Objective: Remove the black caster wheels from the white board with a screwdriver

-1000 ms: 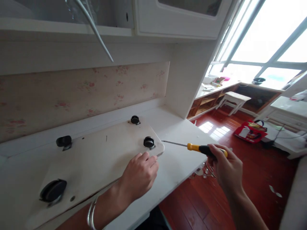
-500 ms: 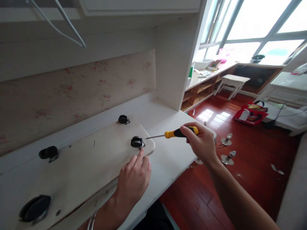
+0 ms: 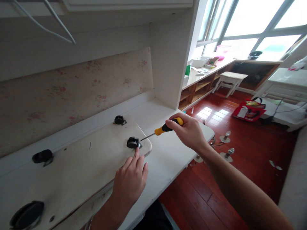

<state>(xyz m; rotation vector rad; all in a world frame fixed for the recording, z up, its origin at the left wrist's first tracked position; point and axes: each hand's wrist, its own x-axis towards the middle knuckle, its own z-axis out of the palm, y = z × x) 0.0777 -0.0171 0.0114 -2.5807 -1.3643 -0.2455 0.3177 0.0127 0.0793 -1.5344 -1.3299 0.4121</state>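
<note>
My right hand (image 3: 188, 129) grips a yellow-and-black screwdriver (image 3: 165, 128), its metal tip reaching down to the mounting plate of a black caster wheel (image 3: 132, 142). My left hand (image 3: 131, 179) lies over the edge of a white board (image 3: 96, 166), with its index finger stretched out to the same caster's plate and nothing grasped. More black casters stand on the board: one at the back right (image 3: 119, 120), one at the back left (image 3: 42, 156) and one at the front left (image 3: 27, 215). Whether the tip sits in a screw head is too small to tell.
The board rests on a white desk (image 3: 165, 153) under a white cabinet, from which a white cable (image 3: 59, 25) hangs. Off the desk's right end are a lamp with candle-like bulbs (image 3: 227, 153), a red bag (image 3: 249, 110) and a white stool (image 3: 230, 80) on the red wooden floor.
My right hand has tilted the screwdriver and brought its tip down and left to the caster's plate. The left index finger stays at the plate. The view has shifted slightly.
</note>
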